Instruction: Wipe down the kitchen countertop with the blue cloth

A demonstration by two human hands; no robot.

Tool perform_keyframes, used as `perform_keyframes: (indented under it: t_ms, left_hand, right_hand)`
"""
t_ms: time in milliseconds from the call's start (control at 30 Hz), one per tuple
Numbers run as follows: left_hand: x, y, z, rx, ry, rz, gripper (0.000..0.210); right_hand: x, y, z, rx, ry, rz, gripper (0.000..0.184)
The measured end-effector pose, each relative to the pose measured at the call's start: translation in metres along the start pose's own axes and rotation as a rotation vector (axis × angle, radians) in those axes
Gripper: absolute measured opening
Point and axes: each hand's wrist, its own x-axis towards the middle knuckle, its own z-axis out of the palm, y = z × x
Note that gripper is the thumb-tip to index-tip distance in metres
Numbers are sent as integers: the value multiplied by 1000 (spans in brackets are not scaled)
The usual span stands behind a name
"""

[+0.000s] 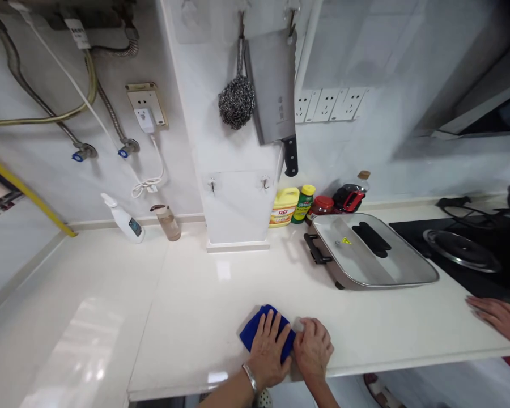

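Observation:
A folded blue cloth lies on the white countertop near its front edge. My left hand, with a silver bracelet at the wrist, presses flat on the cloth with its fingers spread. Close by on the right, my right hand rests on the counter with its fingers bent together. Its thumb side meets the cloth's right edge; whatever may be under those fingers is hidden.
Behind to the right stands an electric pan with a lid. Bottles line the wall; a spray bottle and a brown bottle stand left. A cleaver and steel scrubber hang above. Another person's hand rests at right.

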Motion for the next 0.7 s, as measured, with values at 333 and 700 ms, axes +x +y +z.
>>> perform_keyframes:
  t_ms: [333,700]
  left_hand:
    - [-79,-57,-38,162,94,-198,82]
    - [-272,-196,-116,469,419,-779,60]
  right_hand:
    - [-5,16,4,30,54,-62,29]
    - [-10,27,6,100,27,-104,36]
